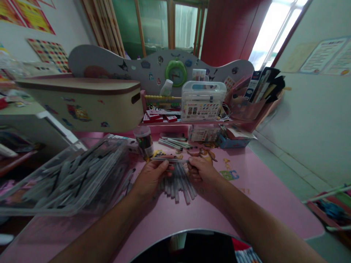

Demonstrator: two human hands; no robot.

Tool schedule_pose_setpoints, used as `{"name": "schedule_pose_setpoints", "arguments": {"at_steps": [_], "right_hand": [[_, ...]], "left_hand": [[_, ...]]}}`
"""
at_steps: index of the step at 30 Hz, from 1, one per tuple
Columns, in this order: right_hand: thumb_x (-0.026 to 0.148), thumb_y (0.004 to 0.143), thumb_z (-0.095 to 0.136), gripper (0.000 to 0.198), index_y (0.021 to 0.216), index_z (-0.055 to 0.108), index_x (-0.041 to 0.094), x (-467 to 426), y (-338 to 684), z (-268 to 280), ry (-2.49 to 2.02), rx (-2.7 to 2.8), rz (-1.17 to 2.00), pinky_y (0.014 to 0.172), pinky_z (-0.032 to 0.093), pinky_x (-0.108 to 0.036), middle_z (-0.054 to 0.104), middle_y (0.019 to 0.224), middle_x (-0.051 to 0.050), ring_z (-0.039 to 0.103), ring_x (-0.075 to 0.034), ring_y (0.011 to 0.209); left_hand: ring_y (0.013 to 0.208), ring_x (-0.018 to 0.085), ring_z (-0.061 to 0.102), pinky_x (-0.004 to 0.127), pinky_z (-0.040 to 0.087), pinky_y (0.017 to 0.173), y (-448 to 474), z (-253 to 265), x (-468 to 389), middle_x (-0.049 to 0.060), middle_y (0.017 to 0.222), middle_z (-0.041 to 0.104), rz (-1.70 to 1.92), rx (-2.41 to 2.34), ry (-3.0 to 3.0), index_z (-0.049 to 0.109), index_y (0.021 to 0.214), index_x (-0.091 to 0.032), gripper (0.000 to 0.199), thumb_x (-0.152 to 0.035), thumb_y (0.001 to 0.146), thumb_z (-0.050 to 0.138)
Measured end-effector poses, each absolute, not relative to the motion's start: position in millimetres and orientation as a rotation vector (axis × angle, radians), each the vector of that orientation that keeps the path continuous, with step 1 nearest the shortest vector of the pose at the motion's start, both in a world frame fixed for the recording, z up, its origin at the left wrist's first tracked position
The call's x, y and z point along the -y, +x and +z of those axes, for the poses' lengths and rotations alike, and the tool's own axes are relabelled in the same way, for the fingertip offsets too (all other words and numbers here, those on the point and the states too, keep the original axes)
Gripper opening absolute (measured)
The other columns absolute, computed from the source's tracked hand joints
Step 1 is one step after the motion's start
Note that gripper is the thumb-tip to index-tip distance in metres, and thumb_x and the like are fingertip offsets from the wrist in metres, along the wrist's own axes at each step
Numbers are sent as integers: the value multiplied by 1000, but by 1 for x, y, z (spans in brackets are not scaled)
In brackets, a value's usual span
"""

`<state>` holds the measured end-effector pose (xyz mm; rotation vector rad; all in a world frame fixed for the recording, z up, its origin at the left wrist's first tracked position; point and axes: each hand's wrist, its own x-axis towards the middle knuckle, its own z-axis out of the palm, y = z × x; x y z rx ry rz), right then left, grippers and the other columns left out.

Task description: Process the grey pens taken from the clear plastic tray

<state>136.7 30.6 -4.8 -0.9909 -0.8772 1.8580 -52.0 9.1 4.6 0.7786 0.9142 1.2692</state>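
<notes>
While both hands hold pen, loose pens underneath, tray left.

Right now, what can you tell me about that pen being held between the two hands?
The pen is slim and grey, seemingly plastic, and lies level across the view just above the pink desk. The left hand pinches one end and the right hand the other. Below it a bunch of similar pens lies fanned on the desk. Motion blur hides any print, and whether a cap is on.
</notes>
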Motion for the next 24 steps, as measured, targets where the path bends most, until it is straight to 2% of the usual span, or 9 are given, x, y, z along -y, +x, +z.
{"name": "schedule_pose_setpoints", "arguments": {"at_steps": [3, 9, 12, 14, 18, 21, 24], "right_hand": [[38, 72, 78, 36, 63, 48, 20, -26, 132, -9, -950, 956, 1790, 37, 17, -18, 39, 48, 9, 28, -5, 38], [27, 69, 77, 25, 79, 55, 22, -15, 122, -12, -899, 944, 1678, 48, 36, -22, 53, 63, 6, 48, -11, 53], [23, 66, 78, 25, 82, 58, 24, -18, 127, -9, -941, 1031, 1628, 50, 35, -23, 54, 63, 6, 47, -12, 53], [31, 71, 77, 19, 76, 60, 23, -22, 132, -8, -987, 1126, 1582, 50, 34, -24, 55, 64, 3, 47, -13, 55], [48, 80, 72, 36, 61, 57, 21, -26, 137, -14, -1048, 1251, 1524, 49, 32, -26, 54, 62, 0, 44, -14, 57], [48, 78, 73, 37, 63, 54, 21, -24, 134, -15, -1033, 1215, 1568, 48, 32, -25, 48, 58, 3, 41, -12, 53], [42, 67, 80, 34, 74, 53, 22, -20, 129, -11, -962, 1109, 1640, 48, 33, -23, 48, 60, 6, 42, -11, 52]], "left_hand": [[74, 15, 72, 19, 58, 59, -52, 2, -11, 8, 88, 75, 1323, -986, 693, 76, 88, -11, 10, -16, 79, 74], [67, 15, 74, 17, 59, 55, -54, 6, -13, 7, 78, 75, 1309, -1033, 569, 72, 81, -10, 8, -6, 84, 66], [63, 14, 73, 17, 59, 54, -55, 7, -13, 5, 72, 73, 1291, -1031, 520, 71, 78, -10, 11, -2, 83, 64], [63, 14, 74, 17, 60, 55, -55, 7, -13, 5, 72, 73, 1278, -1018, 525, 71, 79, -10, 12, -1, 82, 64], [67, 15, 75, 18, 60, 56, -54, 4, -11, 6, 78, 75, 1255, -977, 573, 71, 82, -10, 9, -3, 81, 66], [67, 15, 75, 18, 60, 55, -53, 3, -10, 6, 79, 75, 1259, -983, 564, 70, 83, -10, 8, -4, 83, 65], [66, 15, 75, 18, 60, 55, -53, 3, -10, 5, 77, 74, 1273, -997, 544, 69, 83, -10, 7, -5, 83, 66]]}}
